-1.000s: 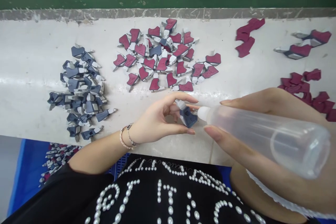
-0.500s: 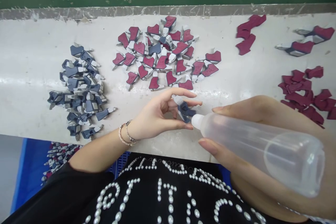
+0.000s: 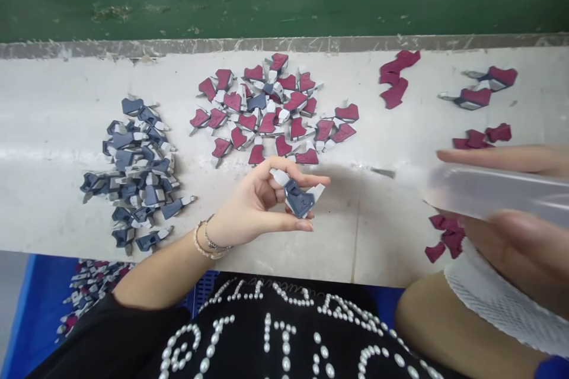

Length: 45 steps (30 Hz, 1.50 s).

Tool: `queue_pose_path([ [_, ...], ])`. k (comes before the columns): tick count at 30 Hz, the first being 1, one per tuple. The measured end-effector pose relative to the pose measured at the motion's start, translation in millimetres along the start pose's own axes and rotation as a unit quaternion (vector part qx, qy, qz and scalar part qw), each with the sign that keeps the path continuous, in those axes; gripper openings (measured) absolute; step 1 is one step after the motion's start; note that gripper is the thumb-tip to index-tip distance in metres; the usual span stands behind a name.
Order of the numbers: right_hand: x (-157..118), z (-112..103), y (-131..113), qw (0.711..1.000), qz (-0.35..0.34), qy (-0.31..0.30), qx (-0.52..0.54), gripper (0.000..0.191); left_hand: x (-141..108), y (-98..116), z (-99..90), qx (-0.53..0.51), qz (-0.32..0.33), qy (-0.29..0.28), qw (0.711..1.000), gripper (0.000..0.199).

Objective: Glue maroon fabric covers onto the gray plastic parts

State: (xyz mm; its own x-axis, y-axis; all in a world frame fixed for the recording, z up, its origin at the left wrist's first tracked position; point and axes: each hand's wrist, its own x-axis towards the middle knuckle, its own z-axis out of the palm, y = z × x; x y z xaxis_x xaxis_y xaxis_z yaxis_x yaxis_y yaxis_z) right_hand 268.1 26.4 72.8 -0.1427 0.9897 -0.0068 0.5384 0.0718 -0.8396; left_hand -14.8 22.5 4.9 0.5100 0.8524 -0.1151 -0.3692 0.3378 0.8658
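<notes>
Between the thumb and fingers of my left hand [image 3: 253, 201] is a small grey-and-white plastic part [image 3: 299, 196], its dark recessed side turned up. My right hand [image 3: 511, 231], at the right edge, is wrapped round a translucent squeeze bottle [image 3: 502, 189], blurred by motion and cut off by the frame. Dark red flat pieces [image 3: 451, 234] lie on the table beneath and beside that hand. Beyond my left hand spreads a group of similar parts with red faces [image 3: 267, 123]. To the left is a heap of grey parts without red [image 3: 142, 160].
Two red-faced parts [image 3: 475, 98] and a few red pieces [image 3: 395, 95] lie at the back right of the white table [image 3: 347, 249]. A green surface [image 3: 284, 0] runs along the far edge. Below left, a blue bin [image 3: 26, 320] holds many parts. A white mesh cloth [image 3: 498, 302] shows at lower right.
My right hand has drawn the bottle away from the part, off to the right. My left hand has turned the part so its recess faces up.
</notes>
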Motion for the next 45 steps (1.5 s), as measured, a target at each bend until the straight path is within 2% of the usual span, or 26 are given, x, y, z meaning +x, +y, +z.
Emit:
queue_pose_path([
  [2, 2.7, 7.3, 1.5, 1.0, 0.016, 0.011, -0.002, 0.029, -1.1, 0.2, 0.3, 0.016, 0.005, 0.001, 1.0, 0.049],
  [5, 6.5, 19.1, 6.7, 1.0, 0.006, 0.008, 0.02, 0.034, -2.3, -0.3, 1.4, 0.052, 0.009, 0.016, 0.998, 0.048],
  [8, 10.8, 28.4, 12.5, 0.998, 0.008, -0.019, 0.061, 0.034, -2.5, -0.8, 2.6, 0.077, 0.006, 0.035, 0.996, 0.047],
  [10, 13.4, 33.0, 15.4, 0.993, 0.012, -0.038, 0.109, 0.027, -2.1, -1.4, 3.1, 0.084, -0.008, 0.04, 0.996, 0.047],
  [12, 14.9, 36.7, 16.5, 0.987, 0.015, -0.048, 0.154, 0.021, -1.8, -3.1, 3.7, 0.074, -0.031, 0.03, 0.996, 0.046],
  [16, 14.7, 42.9, 13.3, 0.979, 0.022, -0.087, 0.183, 0.029, -4.6, -9.4, 6.0, 0.027, -0.068, -0.021, 0.997, 0.045],
  [18, 14.4, 45.7, 12.0, 0.978, 0.021, -0.116, 0.171, 0.043, -7.4, -11.6, 7.1, 0.037, -0.08, -0.035, 0.995, 0.044],
  [20, 15.2, 48.7, 12.9, 0.982, 0.007, -0.125, 0.145, 0.05, -9.2, -12.0, 7.0, 0.074, -0.085, -0.032, 0.993, 0.043],
  [25, 21.3, 62.9, 22.4, 0.992, -0.011, -0.099, 0.076, 0.031, -5.1, -10.0, 2.6, 0.153, -0.057, 0.002, 0.987, 0.04],
  [28, 20.0, 66.9, 31.2, 0.995, -0.01, -0.097, 0.034, 0.034, -1.3, -10.9, 0.8, 0.161, -0.044, 0.018, 0.986, 0.039],
  [30, 14.2, 55.8, 39.8, 0.996, -0.005, -0.086, -0.004, 0.046, -0.1, -11.8, 0.2, 0.162, -0.044, 0.022, 0.986, 0.039],
  [32, 6.6, 30.1, 52.0, 0.997, 0.018, -0.041, -0.06, 0.051, 0.3, -12.3, -0.1, 0.159, -0.047, 0.024, 0.986, 0.04],
  [35, 0.0, -22.0, 75.9, 0.978, 0.089, 0.084, -0.171, 0.024, 0.7, -11.9, -0.7, 0.143, -0.05, 0.022, 0.988, 0.042],
  [37, 1.5, -50.0, 91.5, 0.961, 0.124, 0.114, -0.22, 0.014, 1.0, -11.4, -1.0, 0.134, -0.053, 0.012, 0.99, 0.042],
  [38, 3.7, -59.2, 98.0, 0.956, 0.138, 0.11, -0.233, 0.012, 1.2, -11.3, -1.2, 0.133, -0.055, 0.007, 0.99, 0.041],
  [41, 11.7, -69.2, 108.6, 0.949, 0.162, 0.09, -0.254, 0.009, 1.3, -11.9, -1.6, 0.143, -0.058, 0.0, 0.988, 0.039],
  [45, 14.7, -67.2, 103.1, 0.946, 0.171, 0.07, -0.265, 0.013, 0.9, -12.2, -2.2, 0.149, -0.054, 0.002, 0.987, 0.04],
])
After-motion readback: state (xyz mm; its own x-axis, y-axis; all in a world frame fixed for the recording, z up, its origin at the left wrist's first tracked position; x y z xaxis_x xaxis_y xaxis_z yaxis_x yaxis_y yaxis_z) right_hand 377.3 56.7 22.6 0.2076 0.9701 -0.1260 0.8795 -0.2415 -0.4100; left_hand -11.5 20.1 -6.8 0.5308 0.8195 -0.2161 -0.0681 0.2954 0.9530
